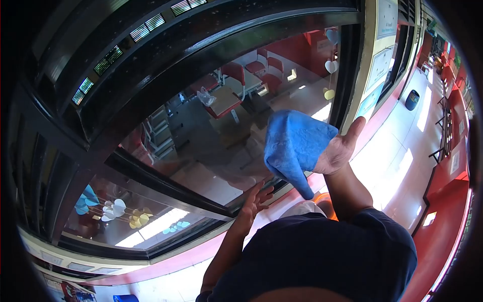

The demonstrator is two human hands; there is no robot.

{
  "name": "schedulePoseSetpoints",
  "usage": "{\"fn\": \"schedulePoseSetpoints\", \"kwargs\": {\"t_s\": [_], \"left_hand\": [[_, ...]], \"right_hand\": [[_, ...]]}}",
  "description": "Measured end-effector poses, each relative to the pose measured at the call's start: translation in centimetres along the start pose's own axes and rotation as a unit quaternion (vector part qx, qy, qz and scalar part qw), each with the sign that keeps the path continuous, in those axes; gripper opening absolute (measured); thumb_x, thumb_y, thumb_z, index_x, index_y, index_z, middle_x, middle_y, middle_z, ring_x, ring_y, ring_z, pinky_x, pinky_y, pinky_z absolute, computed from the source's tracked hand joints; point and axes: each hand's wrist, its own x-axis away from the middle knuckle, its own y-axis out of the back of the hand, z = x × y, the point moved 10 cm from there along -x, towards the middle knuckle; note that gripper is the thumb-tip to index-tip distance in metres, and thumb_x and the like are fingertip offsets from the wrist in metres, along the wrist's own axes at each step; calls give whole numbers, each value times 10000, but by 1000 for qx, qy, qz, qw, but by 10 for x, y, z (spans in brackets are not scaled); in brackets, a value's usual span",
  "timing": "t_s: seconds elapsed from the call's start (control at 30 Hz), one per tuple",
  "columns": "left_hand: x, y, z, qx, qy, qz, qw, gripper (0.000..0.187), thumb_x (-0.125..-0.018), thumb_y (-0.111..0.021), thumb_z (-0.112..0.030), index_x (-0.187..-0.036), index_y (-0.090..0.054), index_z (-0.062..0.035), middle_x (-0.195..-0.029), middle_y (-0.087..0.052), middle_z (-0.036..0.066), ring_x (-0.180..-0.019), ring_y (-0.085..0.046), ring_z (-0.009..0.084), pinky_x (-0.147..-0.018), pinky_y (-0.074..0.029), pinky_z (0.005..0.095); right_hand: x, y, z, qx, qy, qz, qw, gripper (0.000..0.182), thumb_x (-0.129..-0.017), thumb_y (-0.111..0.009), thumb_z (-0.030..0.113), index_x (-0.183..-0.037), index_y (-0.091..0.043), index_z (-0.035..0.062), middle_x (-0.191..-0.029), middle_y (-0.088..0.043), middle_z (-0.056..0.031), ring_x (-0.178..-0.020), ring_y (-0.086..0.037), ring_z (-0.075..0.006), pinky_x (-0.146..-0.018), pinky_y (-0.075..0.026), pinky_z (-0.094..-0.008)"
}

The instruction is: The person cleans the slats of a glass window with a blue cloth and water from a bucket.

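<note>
A blue cloth (297,141) is draped over the fingers of my right hand (336,153), whose thumb sticks out to the side. The cloth is in front of the window glass (201,146), and one corner of it hangs down. Whether it touches the pane I cannot tell. My left hand (255,201) is lower and to the left, near the dark window frame (171,194), with its fingers apart and nothing in it.
Behind the glass are red chairs and a desk (221,100). Paper hearts (113,209) hang at the lower left. An orange bucket (326,205) is close to my body. Down the corridor stand a dark bin (412,99) and benches (444,128).
</note>
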Motion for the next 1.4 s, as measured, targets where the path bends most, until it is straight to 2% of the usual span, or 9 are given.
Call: {"fn": "schedulePoseSetpoints", "kwargs": {"t_s": [0.1,0.2,0.47,0.67,0.77,1.07,1.13,1.27,1.4], "left_hand": [[-14,-5,-36,-116,-47,-124,984,1225,-663,-627,-857,-1563,-189,-150,-1577,-283,200,-1389,-368,385,-1066,-331,515],[2,-12,-94,-441,-293,-250,810,1079,-641,-723,-787,-1457,-389,-165,-1511,-334,205,-1373,-372,410,-1061,-320,558],[-38,-84,-139,-655,-352,-184,643,453,-714,-817,-295,-1113,-674,-134,-1255,-544,89,-1184,-503,300,-951,-375,483],[-63,-87,-144,-620,-385,-101,676,467,-732,-821,-209,-1169,-687,-116,-1034,-690,73,-953,-647,242,-884,-466,403],[-90,-76,-152,-463,-284,-71,837,522,-747,-837,-345,-1178,-669,-104,-1027,-720,66,-896,-698,263,-784,-519,371],[-129,-102,-133,-447,-295,42,844,375,-817,-774,-79,-1156,-616,-43,-987,-712,103,-897,-710,211,-765,-539,322],[-130,-98,-125,-473,-309,13,825,285,-876,-695,-50,-1141,-589,-52,-985,-690,84,-898,-688,200,-769,-524,329],[-165,-69,-89,-54,-72,-85,992,171,-960,-512,-57,-1118,-573,-34,-962,-575,1,-877,-514,70,-819,-423,220],[-188,-67,-98,-220,-94,-70,969,128,-893,-528,-92,-993,-597,-52,-838,-615,60,-740,-579,145,-695,-466,289]], "right_hand": [[3,6,-12,-62,9,-8,998,1254,-706,-209,989,-1546,-318,65,-1568,-353,-185,-1425,-362,-415,-1118,-334,-620],[14,28,-28,-95,-14,-126,987,1205,-728,-284,964,-1519,-361,58,-1508,-444,-184,-1376,-445,-387,-1123,-341,-598],[42,40,-54,-31,-20,-326,945,1141,-779,-332,914,-1498,-350,28,-1434,-499,-161,-1306,-492,-315,-1112,-362,-454],[65,58,-27,197,-47,-369,907,1104,-803,-347,894,-1473,-323,16,-1325,-516,-110,-1199,-519,-234,-1031,-406,-384],[72,64,-16,245,-38,-373,894,1081,-829,-311,880,-1442,-330,-10,-1285,-502,-97,-1174,-506,-175,-990,-423,-340],[85,57,-16,353,-58,-339,870,1116,-849,-220,881,-1395,-394,-77,-1268,-504,-110,-1189,-477,-195,-1027,-371,-330],[95,59,-14,340,-33,-357,869,987,-911,-326,808,-1367,-415,-63,-1171,-501,-70,-1049,-474,-162,-911,-399,-327],[103,70,-24,404,-60,-324,853,788,-980,-542,548,-1469,-350,-40,-1345,-487,-125,-1261,-449,-230,-1070,-355,-374],[121,84,-35,562,-146,-313,752,538,-1005,-557,194,-1465,-388,-25,-1390,-477,-198,-1328,-438,-283,-1112,-323,-368]]}}
